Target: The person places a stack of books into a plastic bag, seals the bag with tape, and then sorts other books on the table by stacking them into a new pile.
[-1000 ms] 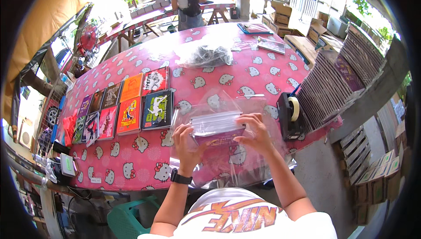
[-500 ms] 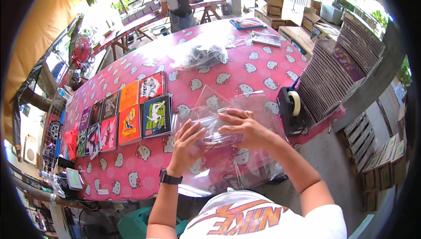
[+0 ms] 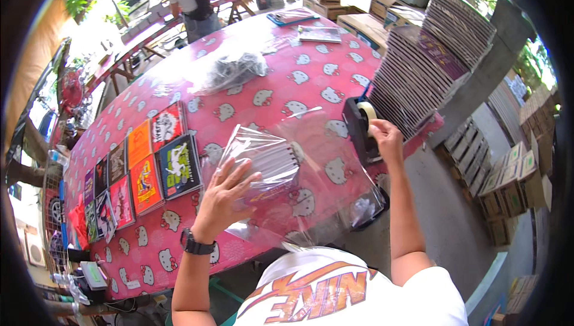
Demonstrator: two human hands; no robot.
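Observation:
My left hand (image 3: pixel 224 197) lies flat with fingers spread on a clear plastic bag (image 3: pixel 269 161) that holds a stack of notebooks, pressing it onto the pink patterned tablecloth (image 3: pixel 263 96). My right hand (image 3: pixel 385 138) reaches to the right and touches the roll of tape on a black tape dispenser (image 3: pixel 359 126) at the table's right edge. A pile of loose clear plastic sleeves (image 3: pixel 323 182) lies under and beside the bag.
Colourful notebooks (image 3: pixel 140 167) lie in rows at the left of the table. A tall stack of notebooks (image 3: pixel 430 63) stands at the right. A bundle of plastic bags (image 3: pixel 230 69) lies farther back. Another person (image 3: pixel 191 0) stands beyond the table. Cardboard boxes (image 3: pixel 508 176) sit on the floor.
My right hand left the bag and moved right to the tape dispenser. My left hand went from gripping the bag to pressing flat on it.

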